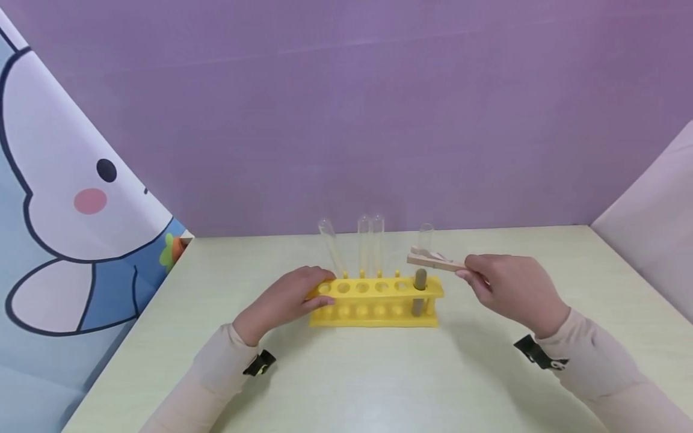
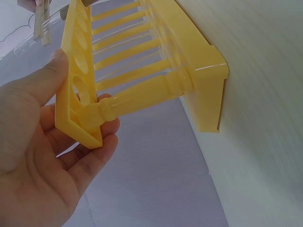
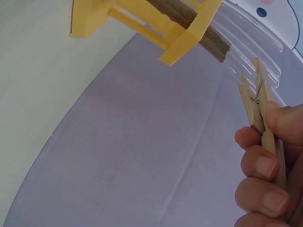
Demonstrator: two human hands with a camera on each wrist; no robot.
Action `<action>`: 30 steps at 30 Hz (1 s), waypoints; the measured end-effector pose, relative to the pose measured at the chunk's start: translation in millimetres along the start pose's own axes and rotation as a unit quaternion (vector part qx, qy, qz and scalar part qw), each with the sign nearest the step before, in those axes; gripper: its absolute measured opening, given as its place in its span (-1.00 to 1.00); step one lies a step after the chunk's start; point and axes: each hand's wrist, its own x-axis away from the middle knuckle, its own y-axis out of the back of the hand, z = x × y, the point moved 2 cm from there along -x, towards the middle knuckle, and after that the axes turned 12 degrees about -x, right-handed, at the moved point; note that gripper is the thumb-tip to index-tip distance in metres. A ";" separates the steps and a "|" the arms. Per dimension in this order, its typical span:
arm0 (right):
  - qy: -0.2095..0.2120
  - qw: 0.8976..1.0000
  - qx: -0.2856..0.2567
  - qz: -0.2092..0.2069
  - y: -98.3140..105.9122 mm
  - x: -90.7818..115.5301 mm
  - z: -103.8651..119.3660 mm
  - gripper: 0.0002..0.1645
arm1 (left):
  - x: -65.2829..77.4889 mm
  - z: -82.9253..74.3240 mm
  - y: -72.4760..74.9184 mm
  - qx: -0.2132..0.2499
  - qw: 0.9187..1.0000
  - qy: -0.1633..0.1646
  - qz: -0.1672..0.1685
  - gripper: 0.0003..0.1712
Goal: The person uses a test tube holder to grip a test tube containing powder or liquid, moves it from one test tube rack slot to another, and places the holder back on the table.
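My left hand (image 1: 295, 296) grips the left end of a yellow plastic test tube rack (image 1: 373, 322), with the thumb on one face of its upper plate and fingers around the other side. A wooden test tube clamp (image 1: 435, 262) is held by its handle in my right hand (image 1: 514, 288). Its jaws overlap the clear upper part of a test tube (image 1: 420, 278) in the rack's rightmost hole. Grey-brown material fills the lower part of that tube. In the right wrist view the clamp's wooden arms (image 3: 258, 101) and metal spring show, the tips close by the tube's mouth.
Several clear test tubes (image 1: 378, 243) stand along the rack's back pegs, the leftmost (image 1: 331, 246) leaning left. The rack rests on a pale wooden table (image 1: 373, 379). Behind rises a purple backdrop (image 1: 379, 120), and a cartoon-printed cloth (image 1: 92, 240) hangs at left.
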 end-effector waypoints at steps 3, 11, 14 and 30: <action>-0.005 1.000 -0.003 0.002 -0.9 0.6 -0.1 -0.59 | 0.5 0.0 0.0 0.002 1.000 0.001 0.002 -0.55; -0.003 1.000 -0.005 -0.005 -0.2 1.3 0.1 -0.60 | 0.4 1.0 -0.9 0.001 1.000 0.005 0.003 -0.54; 0.002 1.000 -0.005 -0.010 0.5 1.1 -0.3 -0.59 | -0.2 0.3 -0.4 0.002 1.000 0.005 0.000 -0.54; 0.032 0.998 -0.007 -0.049 -4.6 3.2 -2.3 -0.38 | 0.1 -0.1 0.2 0.000 1.000 0.010 0.008 -0.54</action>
